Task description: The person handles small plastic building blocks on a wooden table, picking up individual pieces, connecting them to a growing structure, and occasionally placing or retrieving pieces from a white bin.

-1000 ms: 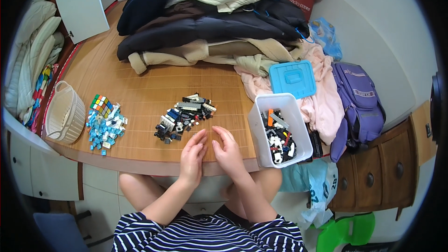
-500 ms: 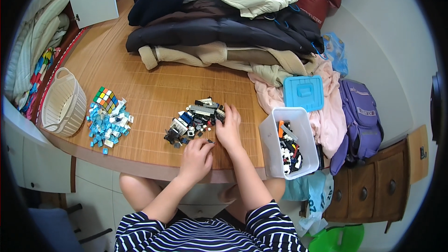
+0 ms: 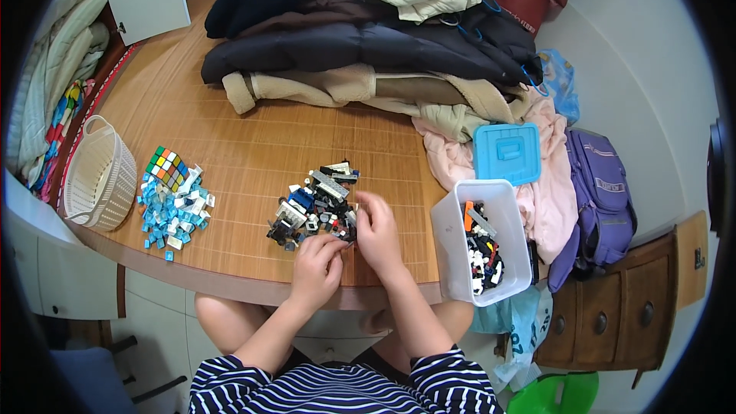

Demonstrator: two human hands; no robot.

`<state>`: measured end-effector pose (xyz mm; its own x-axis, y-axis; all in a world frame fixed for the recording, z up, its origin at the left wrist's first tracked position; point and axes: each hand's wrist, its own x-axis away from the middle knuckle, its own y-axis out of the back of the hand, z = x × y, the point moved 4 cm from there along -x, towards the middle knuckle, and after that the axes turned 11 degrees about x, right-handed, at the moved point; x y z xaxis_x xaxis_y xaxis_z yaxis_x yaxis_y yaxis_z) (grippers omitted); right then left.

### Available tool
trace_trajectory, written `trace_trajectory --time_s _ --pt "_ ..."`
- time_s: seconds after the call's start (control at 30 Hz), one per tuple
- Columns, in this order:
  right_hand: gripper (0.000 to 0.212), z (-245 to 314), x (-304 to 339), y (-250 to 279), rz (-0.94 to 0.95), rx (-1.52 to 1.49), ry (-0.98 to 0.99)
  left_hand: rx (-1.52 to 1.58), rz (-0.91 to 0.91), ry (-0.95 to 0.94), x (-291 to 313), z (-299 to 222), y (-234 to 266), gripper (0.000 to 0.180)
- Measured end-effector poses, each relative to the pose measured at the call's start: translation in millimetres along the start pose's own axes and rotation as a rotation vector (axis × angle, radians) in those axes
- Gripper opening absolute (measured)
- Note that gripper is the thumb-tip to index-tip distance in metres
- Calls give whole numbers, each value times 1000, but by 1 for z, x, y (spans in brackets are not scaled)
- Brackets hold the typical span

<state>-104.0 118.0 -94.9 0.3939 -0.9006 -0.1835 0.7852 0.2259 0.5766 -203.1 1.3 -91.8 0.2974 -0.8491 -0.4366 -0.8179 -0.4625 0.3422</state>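
Note:
A heap of mixed building bricks [image 3: 313,207], mostly black, grey and white with some blue, lies on the bamboo mat in front of me. At its near edge my left hand [image 3: 316,268] is closed, thumb and fingers pinching what looks like a small dark brick at their tips. My right hand [image 3: 378,236] rests on its edge along the heap's right side, fingers curved and apart from the thumb, with nothing plainly held. Its palm side and the bricks against it are partly hidden.
Left stand a puzzle cube [image 3: 166,168], a pile of blue and white bricks [image 3: 175,211] and a cream basket [image 3: 100,176]. Right is a clear bin [image 3: 445,241] holding bricks, with a blue lid [image 3: 507,153] behind it. Folded coats [image 3: 368,50] line the back.
My right hand has moved in toward the left hand and nearer to me, and the heap's right side now sits closer together. My left hand stays pinched near the heap's front.

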Motion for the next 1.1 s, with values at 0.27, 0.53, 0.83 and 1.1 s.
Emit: trace_trajectory --time_s 0.27,0.53,0.83,1.1 --pt "44 -13 -93 -27 143 88 203 -18 23 -7 -2 -2 -4 17" --pt "45 -12 -69 -35 416 35 282 -15 4 -2 -3 1 -3 16" --pt "47 -3 -3 -23 246 -49 143 -37 -20 -27 1 -3 -2 15" --pt "32 0 29 23 36 -250 -39 -96 -46 28 27 -18 19 20"
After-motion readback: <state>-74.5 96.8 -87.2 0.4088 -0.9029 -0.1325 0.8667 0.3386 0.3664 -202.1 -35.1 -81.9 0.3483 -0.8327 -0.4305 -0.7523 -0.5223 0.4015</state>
